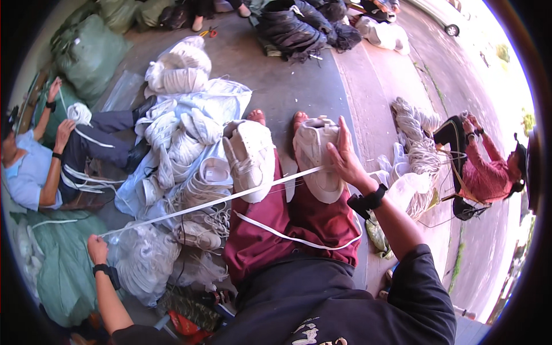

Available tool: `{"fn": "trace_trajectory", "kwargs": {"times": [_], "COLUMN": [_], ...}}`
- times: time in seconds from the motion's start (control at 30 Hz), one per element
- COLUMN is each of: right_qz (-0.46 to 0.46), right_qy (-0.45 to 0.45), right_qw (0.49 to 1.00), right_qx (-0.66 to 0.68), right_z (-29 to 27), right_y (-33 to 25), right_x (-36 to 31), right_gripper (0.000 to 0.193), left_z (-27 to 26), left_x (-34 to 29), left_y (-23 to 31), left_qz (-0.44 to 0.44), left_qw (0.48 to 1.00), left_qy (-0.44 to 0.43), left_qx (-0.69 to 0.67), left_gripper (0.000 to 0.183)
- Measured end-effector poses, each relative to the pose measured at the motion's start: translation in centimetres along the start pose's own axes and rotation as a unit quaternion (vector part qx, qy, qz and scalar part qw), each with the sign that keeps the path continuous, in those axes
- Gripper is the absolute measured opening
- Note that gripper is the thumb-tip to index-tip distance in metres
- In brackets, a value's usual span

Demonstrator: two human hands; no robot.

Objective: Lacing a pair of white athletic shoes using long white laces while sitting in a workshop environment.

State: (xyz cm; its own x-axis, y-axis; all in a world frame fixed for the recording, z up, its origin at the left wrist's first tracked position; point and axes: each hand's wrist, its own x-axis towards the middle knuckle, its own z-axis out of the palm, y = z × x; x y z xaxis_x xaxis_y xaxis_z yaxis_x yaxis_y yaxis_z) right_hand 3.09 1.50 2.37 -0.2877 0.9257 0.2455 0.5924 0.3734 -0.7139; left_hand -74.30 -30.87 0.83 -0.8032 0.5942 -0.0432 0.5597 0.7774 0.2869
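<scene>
Two white shoes rest on my thighs, over dark red trousers: the left shoe (pixel 252 161) and the right shoe (pixel 319 158). My right hand (pixel 349 161) holds the outer side of the right shoe, its thumb against the upper and its other fingers stretched along the edge. Far out to the left, my left hand (pixel 98 249) is closed on a white shoelace (pixel 213 199). Pulled straight, this lace runs across the left shoe's toe to the right shoe, beside my right hand. A loose length curls over my lap. Its path through the eyelets is too small to make out.
White laces and shoes lie heaped on a pale plastic sheet (pixel 221 95) at my left. A person (pixel 34 155) sits left, holding white cord; another person (pixel 489 167) sits right, beside cord bundles (pixel 422 152). Green sacks (pixel 92 54) and black bags (pixel 290 29) stand farther off.
</scene>
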Motion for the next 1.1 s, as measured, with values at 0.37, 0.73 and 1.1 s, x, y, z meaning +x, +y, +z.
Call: {"fn": "trace_trajectory", "kwargs": {"times": [0.37,0.73,1.1], "right_qz": [-0.141,-0.251,-0.336], "right_qy": [-0.045,-0.232,-0.287], "right_qw": [0.979,0.936,0.845], "right_qx": [-0.138,0.086,0.301], "right_z": [-8.4,-15.1,-20.2], "right_y": [0.6,-4.5,-14.8], "right_x": [0.0,-3.3,-6.7], "right_gripper": [0.043,0.031,0.025], "left_z": [-4.3,-1.0,10.9], "left_x": [-4.2,-12.1,-38.6], "left_y": [10.8,34.1,59.3], "left_qz": [0.08,0.25,0.406], "left_qw": [0.952,0.931,0.823], "left_qy": [0.237,0.131,-0.22], "left_qx": [0.178,-0.232,-0.331], "left_gripper": [0.02,0.013,0.021]}}
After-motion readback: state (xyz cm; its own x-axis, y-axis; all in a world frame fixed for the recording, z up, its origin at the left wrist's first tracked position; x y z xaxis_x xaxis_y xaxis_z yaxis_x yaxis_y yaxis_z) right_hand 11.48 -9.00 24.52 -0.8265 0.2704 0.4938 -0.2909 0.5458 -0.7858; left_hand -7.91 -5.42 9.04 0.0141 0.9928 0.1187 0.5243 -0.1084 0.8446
